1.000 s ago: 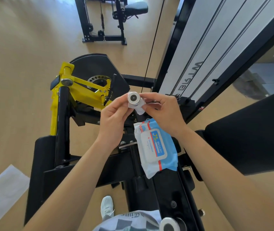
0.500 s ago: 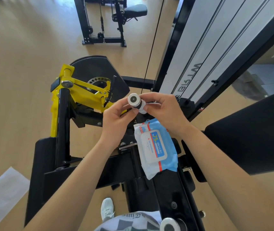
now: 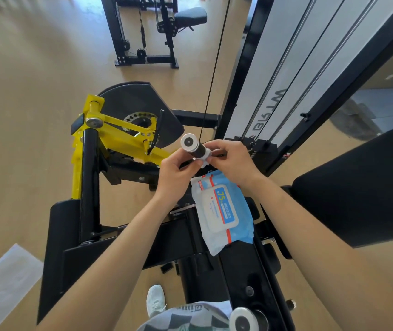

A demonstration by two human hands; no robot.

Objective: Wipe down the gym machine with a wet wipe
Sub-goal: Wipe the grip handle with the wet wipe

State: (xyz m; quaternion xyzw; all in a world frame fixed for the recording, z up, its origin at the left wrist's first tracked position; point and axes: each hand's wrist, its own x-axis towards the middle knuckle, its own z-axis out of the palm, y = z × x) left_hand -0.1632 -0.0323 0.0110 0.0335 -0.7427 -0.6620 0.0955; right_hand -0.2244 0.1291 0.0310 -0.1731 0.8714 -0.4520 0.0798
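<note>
From the head camera, here is what could go wrong. The wet wipe is bunched into a small wad, so little of it touches the handle. If you rub like that, I think you will miss spots, and the silver cap at the end may stay dirty. The wad could also slip out from your fingers and drop down into the machine or onto the floor. The wipe pack lies on the black frame just under your right wrist. One bump from your arm could knock it off.

Now, where things are. The handle points up toward you, with its cap near the top. Your left hand is below and to the left of it. Its thumb and fingers are curled and pinch the handle just under the cap. Your right hand is on the other side, with its fingers curled round the wipe. The wipe sits between your two hands, pressed on the handle and touching both of them. Only a little white bit shows, so I cannot tell how far it goes round. A second handle cap is near your body, well apart from both hands.
</note>
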